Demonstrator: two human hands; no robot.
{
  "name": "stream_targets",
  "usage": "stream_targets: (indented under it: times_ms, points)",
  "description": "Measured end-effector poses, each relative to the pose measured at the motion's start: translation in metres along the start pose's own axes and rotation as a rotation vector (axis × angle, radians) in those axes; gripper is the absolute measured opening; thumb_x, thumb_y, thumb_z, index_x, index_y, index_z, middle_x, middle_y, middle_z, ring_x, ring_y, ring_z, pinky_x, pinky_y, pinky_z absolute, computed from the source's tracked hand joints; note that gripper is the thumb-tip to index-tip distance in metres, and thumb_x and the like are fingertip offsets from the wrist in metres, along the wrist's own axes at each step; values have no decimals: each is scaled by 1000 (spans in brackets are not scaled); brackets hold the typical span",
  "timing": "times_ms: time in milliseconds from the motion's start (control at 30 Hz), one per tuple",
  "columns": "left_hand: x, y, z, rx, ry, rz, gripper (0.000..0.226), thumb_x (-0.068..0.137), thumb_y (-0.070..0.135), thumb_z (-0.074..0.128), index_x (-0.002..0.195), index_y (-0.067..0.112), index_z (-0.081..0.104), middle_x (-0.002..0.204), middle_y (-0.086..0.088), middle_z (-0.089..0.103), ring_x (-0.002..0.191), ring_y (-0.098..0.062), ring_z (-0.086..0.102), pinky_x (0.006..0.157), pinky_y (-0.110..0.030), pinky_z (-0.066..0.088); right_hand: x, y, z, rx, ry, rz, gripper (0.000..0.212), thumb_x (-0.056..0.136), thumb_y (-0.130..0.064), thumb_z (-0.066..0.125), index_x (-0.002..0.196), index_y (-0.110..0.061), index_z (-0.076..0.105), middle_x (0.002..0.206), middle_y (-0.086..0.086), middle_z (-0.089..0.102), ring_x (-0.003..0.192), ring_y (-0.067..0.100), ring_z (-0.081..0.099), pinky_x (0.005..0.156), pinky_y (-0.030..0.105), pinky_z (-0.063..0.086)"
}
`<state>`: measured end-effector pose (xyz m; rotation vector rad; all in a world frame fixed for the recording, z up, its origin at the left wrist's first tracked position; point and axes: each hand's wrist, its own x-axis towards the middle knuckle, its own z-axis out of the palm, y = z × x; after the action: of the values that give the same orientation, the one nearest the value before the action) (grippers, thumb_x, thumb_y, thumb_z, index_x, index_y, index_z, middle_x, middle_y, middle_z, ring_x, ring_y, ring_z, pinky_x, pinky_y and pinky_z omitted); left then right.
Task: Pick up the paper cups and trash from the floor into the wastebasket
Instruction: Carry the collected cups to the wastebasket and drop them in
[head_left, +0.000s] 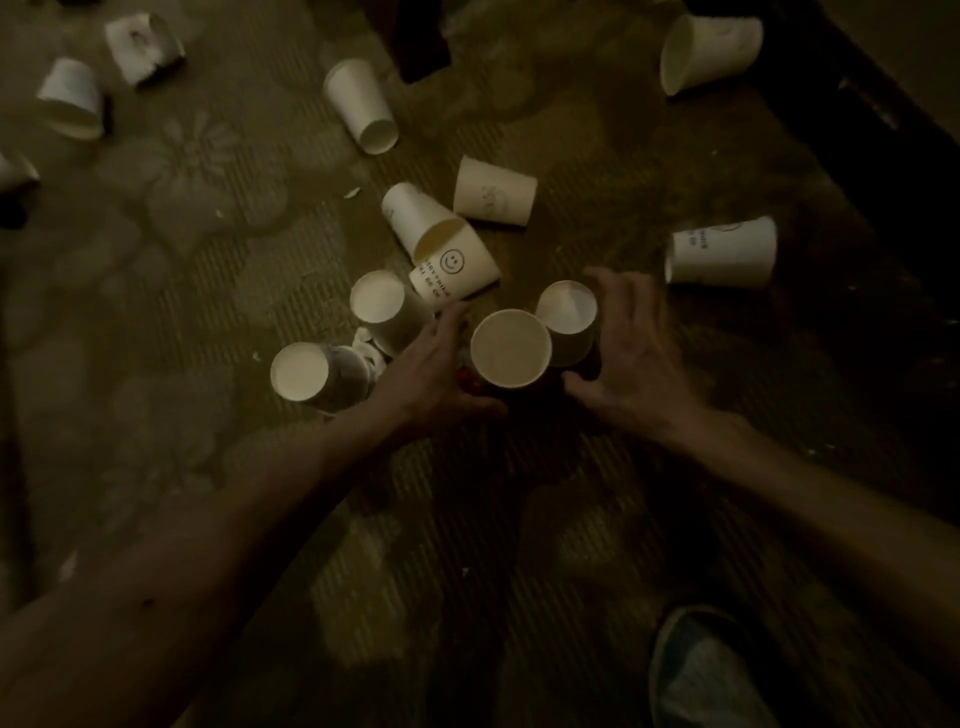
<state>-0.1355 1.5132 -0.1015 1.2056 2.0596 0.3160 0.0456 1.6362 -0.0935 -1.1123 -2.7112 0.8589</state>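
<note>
Several white paper cups lie scattered on a dim patterned carpet (208, 291). My left hand (434, 364) curls round an upright paper cup (510, 348) whose open mouth faces me. My right hand (631, 348) wraps fingers and thumb round a second cup (566, 312) touching the first. Just left stand two more cups (376, 299) (300, 371), with small white scraps (363, 345) between them. Behind them a smiley-printed cup (457, 267) lies in a small pile with two others (410, 210) (493, 192). No wastebasket is in view.
More cups lie on their sides at the right (722, 252), far right (709, 49), top centre (361, 104) and far left (72, 98). Dark furniture (883, 130) borders the right side. My slippered foot (701, 670) is at the bottom right.
</note>
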Motion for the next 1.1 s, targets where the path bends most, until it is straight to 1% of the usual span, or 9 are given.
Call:
stream_targets:
  times_ms: [67, 167, 367, 467, 567, 667, 833, 967, 1100]
  points:
    - [4, 0, 9, -102, 27, 23, 114, 67, 33, 89, 154, 13, 17, 155, -7, 35, 140, -22, 36, 110, -31, 34, 8, 1, 5, 94, -72, -1, 105, 74, -16, 82, 153, -12, 14, 154, 13, 20, 141, 26, 22, 109, 27, 22]
    - [4, -1, 17, -258, 96, 57, 93, 67, 32, 91, 143, 14, 40, 140, -3, 53, 128, -18, 50, 106, -43, 44, 11, 2, 12, 166, -158, -22, 102, 80, -14, 78, 155, -14, 10, 160, 8, 18, 146, 22, 19, 115, 28, 19]
    - [-3, -6, 23, -347, 149, 101, 82, 65, 33, 91, 135, 18, 51, 131, 1, 60, 119, -14, 56, 100, -45, 47, 19, 5, 18, 116, -128, -40, 81, 89, -19, 70, 152, -7, 21, 153, 12, 30, 140, 25, 29, 110, 28, 23]
    - [-7, -7, 24, -418, 153, 98, 80, 66, 30, 92, 134, 18, 53, 129, 2, 61, 117, -11, 58, 101, -43, 48, 18, 8, 19, 132, -132, -37, 73, 83, -22, 76, 144, -7, 38, 139, 12, 41, 127, 22, 39, 97, 23, 30]
    - [-18, -5, 24, -471, 154, 102, 74, 69, 30, 90, 133, 20, 55, 126, 5, 64, 114, -4, 59, 99, -33, 50, 14, 10, 19, 219, -97, 38, 65, 72, -32, 83, 125, -15, 50, 116, 0, 44, 106, 11, 45, 85, 24, 36]
    - [-39, -1, 23, -476, 128, 162, 72, 71, 28, 89, 134, 22, 55, 125, 9, 64, 112, 4, 58, 95, -16, 48, 7, 9, 22, 324, -83, 117, 62, 67, -42, 83, 114, -27, 46, 113, -6, 44, 91, 0, 49, 74, 16, 39]
    - [-90, -12, 1, -525, 97, 205, 62, 68, 42, 84, 122, 46, 53, 117, 32, 62, 112, 11, 56, 91, -10, 47, 4, -12, 25, 506, -105, 188, 58, 75, -40, 76, 124, -26, 49, 121, -8, 51, 94, -1, 53, 69, 15, 44]
    - [-120, -44, -46, -546, 253, 126, 52, 63, 57, 79, 109, 66, 57, 108, 39, 63, 103, 15, 60, 76, 1, 43, 6, -52, 27, 690, -200, 88, 45, 77, -34, 76, 115, -27, 53, 111, -12, 60, 96, 4, 62, 68, 21, 54]
    - [-136, -86, -79, -664, 439, -16, 48, 60, 56, 79, 105, 44, 65, 100, 29, 70, 94, 8, 66, 67, -6, 50, 12, -91, 39, 788, -350, 6, 36, 80, -25, 75, 109, -28, 56, 107, -11, 62, 97, 4, 64, 69, 20, 53]
